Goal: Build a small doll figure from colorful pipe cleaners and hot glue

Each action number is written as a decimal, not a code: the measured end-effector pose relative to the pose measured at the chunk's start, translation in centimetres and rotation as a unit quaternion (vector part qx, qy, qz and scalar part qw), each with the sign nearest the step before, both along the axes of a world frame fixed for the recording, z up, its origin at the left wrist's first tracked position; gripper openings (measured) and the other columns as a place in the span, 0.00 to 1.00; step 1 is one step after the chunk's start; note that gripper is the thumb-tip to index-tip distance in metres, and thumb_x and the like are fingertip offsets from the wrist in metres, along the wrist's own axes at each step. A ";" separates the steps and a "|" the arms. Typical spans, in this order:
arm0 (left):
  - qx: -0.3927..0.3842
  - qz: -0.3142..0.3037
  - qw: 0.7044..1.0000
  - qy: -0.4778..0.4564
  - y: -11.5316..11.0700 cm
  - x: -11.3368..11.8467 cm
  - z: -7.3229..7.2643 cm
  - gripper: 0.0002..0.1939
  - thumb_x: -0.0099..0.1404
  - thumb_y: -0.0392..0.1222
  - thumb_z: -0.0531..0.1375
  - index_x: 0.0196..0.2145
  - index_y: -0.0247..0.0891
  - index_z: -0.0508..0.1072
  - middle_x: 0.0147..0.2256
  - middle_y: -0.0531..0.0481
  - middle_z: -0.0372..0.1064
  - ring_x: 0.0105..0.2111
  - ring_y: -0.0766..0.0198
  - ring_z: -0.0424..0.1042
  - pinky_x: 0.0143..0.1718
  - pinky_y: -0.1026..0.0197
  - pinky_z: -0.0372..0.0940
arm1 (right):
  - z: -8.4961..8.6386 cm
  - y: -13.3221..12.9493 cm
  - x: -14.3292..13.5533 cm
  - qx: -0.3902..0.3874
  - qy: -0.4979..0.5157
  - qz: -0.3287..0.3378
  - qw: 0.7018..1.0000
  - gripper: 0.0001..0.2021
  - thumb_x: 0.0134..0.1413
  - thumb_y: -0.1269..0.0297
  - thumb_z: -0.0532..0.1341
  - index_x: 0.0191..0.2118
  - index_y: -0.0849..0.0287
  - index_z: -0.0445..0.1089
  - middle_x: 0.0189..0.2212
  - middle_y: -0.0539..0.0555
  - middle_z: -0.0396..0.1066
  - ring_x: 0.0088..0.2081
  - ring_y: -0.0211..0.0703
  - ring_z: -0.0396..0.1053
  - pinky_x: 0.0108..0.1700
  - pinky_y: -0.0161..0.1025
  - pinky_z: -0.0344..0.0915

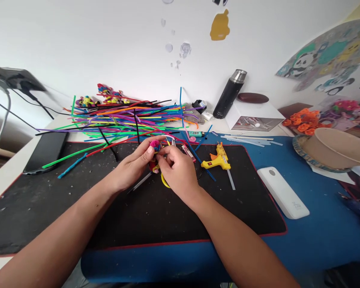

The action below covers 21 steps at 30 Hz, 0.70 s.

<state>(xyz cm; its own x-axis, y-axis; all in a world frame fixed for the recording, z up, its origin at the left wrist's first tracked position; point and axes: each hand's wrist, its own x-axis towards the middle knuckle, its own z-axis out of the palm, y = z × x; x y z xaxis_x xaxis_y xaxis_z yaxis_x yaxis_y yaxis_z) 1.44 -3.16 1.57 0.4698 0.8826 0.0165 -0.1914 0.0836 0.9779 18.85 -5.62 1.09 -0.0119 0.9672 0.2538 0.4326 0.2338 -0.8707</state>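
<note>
My left hand (139,159) is closed on a small colourful pipe-cleaner figure (155,145), with pink and blue at its top and red and yellow lower down. Pressed against the figure's right side are the fingers of my right hand (177,166), bent in a pinch; what lies between their tips is too small to tell. Yellow scissor handles (165,182) show partly beneath my right hand. To the right, a yellow glue gun (218,159) rests on the black mat (168,218). Behind my hands lies a large pile of coloured pipe cleaners (123,116).
A phone (45,152) lies at the left, a white power bank (283,193) at the right. Along the wall stand a black flask (229,94) and a white box (255,116). Glue sticks (247,140) and a brown bowl (342,146) are at the back right.
</note>
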 end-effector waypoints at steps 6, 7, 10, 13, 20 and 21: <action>-0.003 0.007 1.000 0.009 -0.3 0.2 0.2 0.27 0.77 0.59 0.61 0.68 0.49 0.73 0.57 0.43 0.75 0.43 0.57 0.73 0.43 0.57 0.70 | -0.2 -0.1 0.0 0.018 -0.038 -0.001 0.999 0.03 0.68 0.64 0.64 0.41 0.54 0.76 0.22 0.43 0.69 0.23 0.37 0.63 0.32 0.38 0.55; -0.003 0.006 1.000 0.010 -0.3 0.2 0.1 0.27 0.77 0.60 0.61 0.68 0.49 0.73 0.57 0.43 0.74 0.43 0.57 0.73 0.43 0.57 0.70 | -0.2 -0.1 -0.1 0.017 -0.043 -0.001 0.999 0.03 0.68 0.64 0.64 0.41 0.54 0.75 0.22 0.44 0.69 0.23 0.37 0.63 0.32 0.38 0.55; -0.009 0.008 1.000 0.010 -0.3 0.4 0.0 0.29 0.76 0.62 0.61 0.68 0.49 0.72 0.56 0.42 0.75 0.43 0.56 0.73 0.42 0.57 0.70 | -0.1 -0.1 -0.1 0.013 -0.050 -0.005 0.999 0.04 0.68 0.64 0.63 0.40 0.54 0.75 0.22 0.44 0.70 0.23 0.38 0.64 0.32 0.38 0.55; -0.018 0.014 1.000 0.003 -0.3 0.5 -0.2 0.31 0.75 0.64 0.61 0.68 0.48 0.72 0.55 0.42 0.75 0.42 0.56 0.73 0.41 0.56 0.70 | 0.0 -0.1 -0.1 0.008 -0.051 -0.008 0.999 0.03 0.68 0.63 0.63 0.40 0.53 0.75 0.22 0.44 0.70 0.23 0.39 0.65 0.32 0.38 0.55; -0.033 0.014 0.999 -0.005 -0.4 0.4 -0.6 0.31 0.75 0.64 0.62 0.68 0.49 0.73 0.51 0.43 0.76 0.39 0.57 0.73 0.42 0.56 0.70 | 0.6 -0.2 -0.2 -0.011 -0.052 -0.009 0.999 0.03 0.65 0.62 0.63 0.37 0.52 0.72 0.21 0.43 0.68 0.22 0.39 0.63 0.31 0.38 0.54; -0.037 0.017 0.999 -0.003 -0.4 0.4 -0.6 0.31 0.75 0.64 0.62 0.67 0.49 0.73 0.51 0.43 0.76 0.39 0.57 0.73 0.41 0.56 0.70 | 0.6 -0.2 -0.2 -0.013 -0.051 -0.010 0.999 0.03 0.64 0.62 0.63 0.37 0.52 0.71 0.20 0.43 0.67 0.22 0.39 0.63 0.31 0.38 0.53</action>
<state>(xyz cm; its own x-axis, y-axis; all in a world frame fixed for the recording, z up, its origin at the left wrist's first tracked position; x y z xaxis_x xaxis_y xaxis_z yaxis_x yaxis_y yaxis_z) 1.83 -3.57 1.01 0.4394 0.8971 -0.0463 -0.2003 0.1480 0.9685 18.62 -5.80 1.74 -0.0174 0.9739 0.2261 0.5236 0.2015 -0.8278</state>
